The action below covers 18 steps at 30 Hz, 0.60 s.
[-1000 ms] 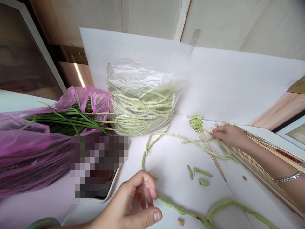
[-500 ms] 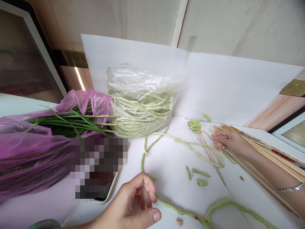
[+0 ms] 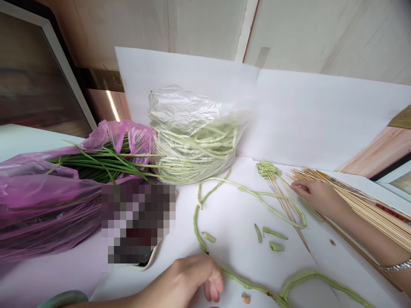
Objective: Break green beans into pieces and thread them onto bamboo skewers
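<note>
My right hand [image 3: 310, 193] is closed around a thin bamboo skewer [image 3: 285, 181], beside a pile of skewered green bean pieces [image 3: 267, 168]. Several skewer sticks from that pile point towards me across the white surface. At the bottom, my left hand [image 3: 199, 278] hovers beside a long green bean [image 3: 240, 280], its fingers loosely curled. Nothing shows in it; the thumb is mostly cut off by the frame edge. Another long bean [image 3: 274, 208] lies looped in the middle. Short cut bean pieces [image 3: 276, 247] lie near it.
A clear plastic bag [image 3: 195, 145] full of long beans stands at the back. Left of it lies a purple bag [image 3: 48, 205] with thin green stalks [image 3: 102, 160]. A blurred-out phone [image 3: 146, 261] is in front. Bundled bamboo skewers [image 3: 356, 201] lie at the right.
The skewer's bean-threaded end has come down onto the bean pile with my right hand. My left hand has lowered and turned, its fingers pointing down. The view has shifted slightly.
</note>
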Motion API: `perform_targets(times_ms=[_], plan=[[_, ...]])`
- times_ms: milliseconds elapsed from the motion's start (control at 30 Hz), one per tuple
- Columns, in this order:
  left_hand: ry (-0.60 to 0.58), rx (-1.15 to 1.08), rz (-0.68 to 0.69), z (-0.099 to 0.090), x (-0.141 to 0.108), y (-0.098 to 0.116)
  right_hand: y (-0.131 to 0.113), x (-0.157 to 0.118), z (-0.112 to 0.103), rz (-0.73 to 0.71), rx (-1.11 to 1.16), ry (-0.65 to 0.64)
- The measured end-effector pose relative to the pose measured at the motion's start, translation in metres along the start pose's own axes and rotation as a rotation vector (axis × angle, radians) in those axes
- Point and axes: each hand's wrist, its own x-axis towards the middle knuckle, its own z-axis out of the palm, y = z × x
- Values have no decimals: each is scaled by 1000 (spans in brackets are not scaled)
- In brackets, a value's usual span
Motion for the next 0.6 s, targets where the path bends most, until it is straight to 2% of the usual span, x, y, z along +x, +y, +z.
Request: perform_targets(times_ms=[67,133,200,267,333,433,600], plan=[[1,86,53,-1,0,3,-14,-13,-8,-47,-32,0],[44,253,46,-2,0,9,-31,-32,-15,-119,-30,-31],[96,482,59,-4,-1,14,-49,-53,-21,-234,-5,-125],[65,681,109,-5,-1,18,-65,-74,-26,-366,34,-255],[-28,790,156,-5,-1,20,-76,-92,-30,-456,78,-369],[-87,804,171,-4,-2,19,-84,-112,-31,-533,128,-486],[4,736,165,2,-4,11,-85,-121,-24,-587,155,-546]])
